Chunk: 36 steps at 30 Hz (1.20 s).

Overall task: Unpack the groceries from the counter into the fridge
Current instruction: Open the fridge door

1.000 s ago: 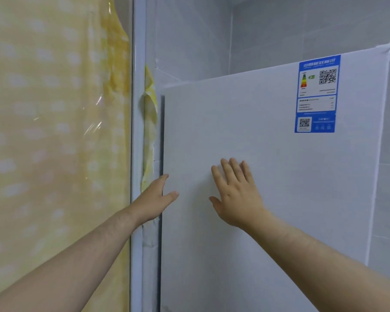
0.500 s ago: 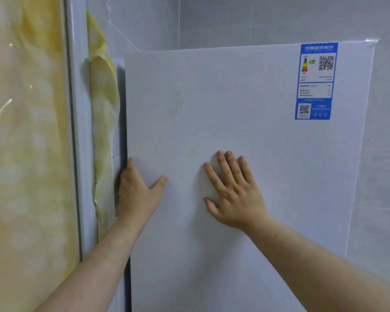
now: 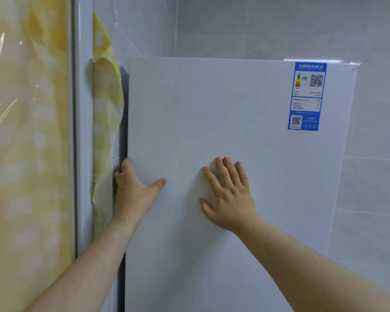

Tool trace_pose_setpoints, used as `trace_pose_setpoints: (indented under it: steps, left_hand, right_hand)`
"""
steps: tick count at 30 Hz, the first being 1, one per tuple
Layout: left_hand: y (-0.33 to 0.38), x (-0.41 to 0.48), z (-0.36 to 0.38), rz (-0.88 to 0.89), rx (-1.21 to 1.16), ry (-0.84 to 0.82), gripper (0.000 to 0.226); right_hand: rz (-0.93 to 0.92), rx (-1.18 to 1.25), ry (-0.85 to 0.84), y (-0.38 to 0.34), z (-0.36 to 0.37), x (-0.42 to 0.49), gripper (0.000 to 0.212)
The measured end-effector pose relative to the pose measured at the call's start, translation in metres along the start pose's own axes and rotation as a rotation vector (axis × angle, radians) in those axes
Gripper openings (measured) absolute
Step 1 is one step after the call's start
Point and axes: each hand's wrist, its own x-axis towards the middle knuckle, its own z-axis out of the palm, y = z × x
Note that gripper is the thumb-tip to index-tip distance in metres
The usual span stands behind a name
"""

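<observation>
Filling the middle of the view, the white fridge door (image 3: 212,109) is straight ahead. The left hand (image 3: 134,194) holds its left edge, with the thumb on the front and the fingers curled round the edge. The right hand (image 3: 230,199) lies flat on the door, fingers straight and close together. A blue label (image 3: 307,95) sits near its upper right corner.
</observation>
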Motion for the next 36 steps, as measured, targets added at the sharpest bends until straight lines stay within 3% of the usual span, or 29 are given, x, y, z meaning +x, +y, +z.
trace_pose_setpoints:
  steps: [5, 12, 17, 20, 23, 26, 29, 32, 36]
  left_hand:
    - [0.000, -0.001, -0.006, -0.012, -0.045, -0.011, 0.102]
    - [0.000, -0.025, -0.028, -0.012, 0.026, 0.049, 0.099]
    - [0.009, -0.045, -0.055, -0.115, 0.074, 0.013, 0.072]
    - [0.013, -0.058, -0.075, -0.148, -0.003, -0.029, 0.064]
    - [0.021, -0.071, -0.097, -0.100, -0.052, -0.012, 0.020]
    - [0.033, -0.086, -0.120, -0.082, -0.160, -0.019, 0.022]
    - [0.039, -0.093, -0.143, -0.211, -0.366, -0.045, 0.022]
    - [0.049, -0.100, -0.161, -0.329, -0.591, -0.105, 0.022]
    - [0.077, -0.123, -0.178, -0.334, -0.633, -0.255, 0.018]
  right_hand:
    - [-0.020, -0.036, -0.085, 0.003, -0.006, -0.001, 0.081]
    - [-0.020, 0.031, -0.052, -0.002, -0.020, -0.011, 0.081]
    - [0.006, 0.075, -0.100, -0.010, -0.042, -0.019, 0.081]
    - [0.012, 0.109, -0.131, -0.012, -0.060, -0.023, 0.077]
    - [0.036, 0.136, -0.167, -0.011, -0.078, -0.030, 0.070]
    - [0.093, 0.211, -0.204, -0.014, -0.102, -0.033, 0.062]
    - [0.153, 0.352, -0.219, -0.020, -0.133, -0.036, 0.054]
    - [0.216, 0.471, -0.254, -0.022, -0.165, -0.045, 0.057]
    - [0.258, 0.581, -0.307, -0.020, -0.207, -0.060, 0.063]
